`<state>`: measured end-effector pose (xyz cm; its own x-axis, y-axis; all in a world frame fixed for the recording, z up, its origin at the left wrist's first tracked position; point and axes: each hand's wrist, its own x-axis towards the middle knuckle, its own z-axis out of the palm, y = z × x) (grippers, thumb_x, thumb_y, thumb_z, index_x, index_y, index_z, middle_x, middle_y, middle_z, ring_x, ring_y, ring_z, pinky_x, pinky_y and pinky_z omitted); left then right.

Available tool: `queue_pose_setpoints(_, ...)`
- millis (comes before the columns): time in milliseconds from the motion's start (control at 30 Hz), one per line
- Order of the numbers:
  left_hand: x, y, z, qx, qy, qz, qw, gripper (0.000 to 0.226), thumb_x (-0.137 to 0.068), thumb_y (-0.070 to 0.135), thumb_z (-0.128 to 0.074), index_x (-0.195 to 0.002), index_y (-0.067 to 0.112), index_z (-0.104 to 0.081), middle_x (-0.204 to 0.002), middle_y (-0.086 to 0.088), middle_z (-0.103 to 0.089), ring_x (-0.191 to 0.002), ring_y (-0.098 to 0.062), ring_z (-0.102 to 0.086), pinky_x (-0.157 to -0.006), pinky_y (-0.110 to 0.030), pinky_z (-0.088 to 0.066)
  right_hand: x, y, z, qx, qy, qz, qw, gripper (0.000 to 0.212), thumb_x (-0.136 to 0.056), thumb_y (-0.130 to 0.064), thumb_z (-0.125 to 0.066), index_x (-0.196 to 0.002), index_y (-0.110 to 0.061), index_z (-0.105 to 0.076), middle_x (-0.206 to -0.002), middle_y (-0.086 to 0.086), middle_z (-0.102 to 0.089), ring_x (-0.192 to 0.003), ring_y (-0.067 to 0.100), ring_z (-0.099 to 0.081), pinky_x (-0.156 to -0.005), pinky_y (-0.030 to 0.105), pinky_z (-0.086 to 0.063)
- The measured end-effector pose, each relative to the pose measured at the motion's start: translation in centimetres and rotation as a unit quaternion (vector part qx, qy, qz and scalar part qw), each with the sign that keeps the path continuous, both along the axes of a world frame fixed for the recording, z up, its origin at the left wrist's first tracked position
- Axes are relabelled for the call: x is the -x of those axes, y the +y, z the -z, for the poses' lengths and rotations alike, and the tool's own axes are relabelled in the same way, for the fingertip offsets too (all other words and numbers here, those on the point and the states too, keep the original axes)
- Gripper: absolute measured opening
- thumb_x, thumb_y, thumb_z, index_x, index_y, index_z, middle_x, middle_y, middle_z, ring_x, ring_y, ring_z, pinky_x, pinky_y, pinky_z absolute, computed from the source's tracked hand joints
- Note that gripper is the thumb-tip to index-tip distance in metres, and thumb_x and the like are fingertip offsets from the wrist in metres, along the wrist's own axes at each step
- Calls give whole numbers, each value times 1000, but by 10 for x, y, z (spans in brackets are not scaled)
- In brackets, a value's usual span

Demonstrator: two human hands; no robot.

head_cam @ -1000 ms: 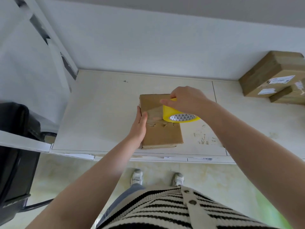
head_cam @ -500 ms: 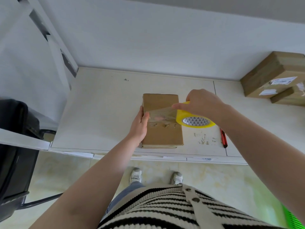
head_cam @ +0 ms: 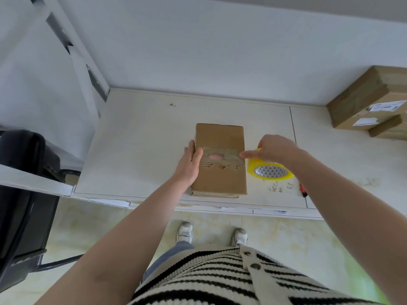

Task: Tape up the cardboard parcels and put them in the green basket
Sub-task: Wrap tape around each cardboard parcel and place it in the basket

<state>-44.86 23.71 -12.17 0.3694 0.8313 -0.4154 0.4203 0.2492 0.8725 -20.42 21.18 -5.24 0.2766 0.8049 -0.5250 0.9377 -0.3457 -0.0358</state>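
Now the right hand (head_cam: 278, 150), gripping the tape roll (head_cam: 270, 171), has drawn further right; left hand (head_cam: 191, 162) presses flat on the parcel (head_cam: 220, 175).

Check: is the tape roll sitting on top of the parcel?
No: the tape roll is off the right side of the parcel, held by the right hand, with only a clear strip stretched across the top.

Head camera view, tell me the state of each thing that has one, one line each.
Cardboard parcel: flat on table, tape strip stretched across its top.
Tape roll: unrolled partway, strip uncut.
Left hand: pressing the tape end at the parcel's left edge.
Right hand: gripping the roll.
Stacked parcels: closed, labelled.
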Motion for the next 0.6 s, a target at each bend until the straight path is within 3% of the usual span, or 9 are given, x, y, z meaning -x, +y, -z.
queue_pose_setpoints(133, -1, 0, 1, -6, -3, 0, 1000, 51, -108, 35, -25, -157, 18, -19, -161, 0, -30, -152, -19, -12, -122, -44, -17, -3, 0, 14, 4, 19, 25, 1000, 83, -63, -90, -51, -75, -10, -66, -67, 2, -64, -65, 18, -61, -57, 29, -40)
queue_pose_setpoints(267, -1, 1, 3, 2, 24, 5, 1000, 56, -108, 38, -24, -159, 17, -12, -163, -2, -24, -152, -18, -12, -123, -44, -14, -4, 0, 23, 11, 39, 39, 998, 84, -64, -89, -53, -80, -8, -69, -66, 2, -63, -65, 19, -61, -59, 30, -43)
queue_pose_setpoints(367, -3, 1, -1, -47, 102, 37, 993, 56, -108, 36, -21, -157, 12, -7, -165, -8, -13, -153, -21, -3, -124, -44, 1, -6, -1, 26, 10, 51, 46, 998, 84, -64, -88, -53, -81, -7, -69, -65, 1, -63, -63, 18, -61, -58, 30, -44)
queue_pose_setpoints(433, -6, 3, -4, -144, 244, 77, 956, 60, -108, 35, -19, -157, 8, 5, -166, -9, 6, -153, -22, 6, -123, -42, 5, -6, -2, 29, 8, 57, 45, 997, 81, -64, -88, -53, -78, -10, -68, -65, 1, -64, -63, 18, -62, -58, 30, -44)
queue_pose_setpoints(500, -10, 4, -7, -277, 342, 98, 893, 64, -107, 33, -23, -155, 6, 11, -164, -12, 15, -152, -25, 10, -123, -43, 6, -6, -3, 31, 4, 59, 43, 997, 77, -64, -88, -53, -74, -13, -65, -67, 1, -66, -65, 17, -63, -58, 30, -43)
queue_pose_setpoints(600, -29, 5, -14, -386, 344, 160, 841, 69, -104, 37, -21, -155, 6, 13, -163, -12, 20, -151, -27, 16, -123, -44, 7, -7, -3, 30, -6, 64, 45, 997, 77, -65, -87, -54, -74, -12, -66, -67, 0, -66, -66, 17, -62, -56, 29, -40)
